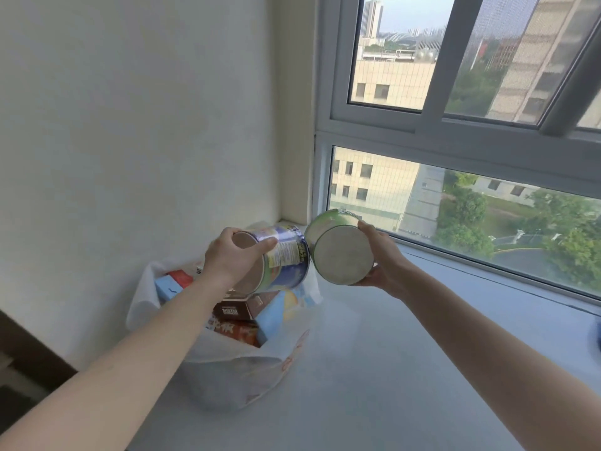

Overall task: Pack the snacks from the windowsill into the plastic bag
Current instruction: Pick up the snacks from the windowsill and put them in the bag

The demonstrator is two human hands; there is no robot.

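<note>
From the head camera, the left hand [234,255] grips a blue-labelled tin [287,255], its fingers [265,245] curled round the near end. The tin is tilted, hanging directly over the open mouth of the white plastic bag [234,379]. The right hand [387,262] holds a green tin [341,252] from the side and beneath, with its fingers [367,227] wrapped over the rim and the flat base turned toward the camera. This tin is just beside the first and seems to touch it. It hangs over the bag's right edge rather than its opening.

The bag stands on the windowsill [390,369] in the corner by the wall. It already holds a brown box [244,307], a red packet [237,332] and a light-blue carton [169,288].

The step in hand looks like loading the two tins, probably among the last snacks to be packed. Next, the blue tin likely needs lowering onto the boxes before release. The green one must come left, clear of the bag's rim.
</note>
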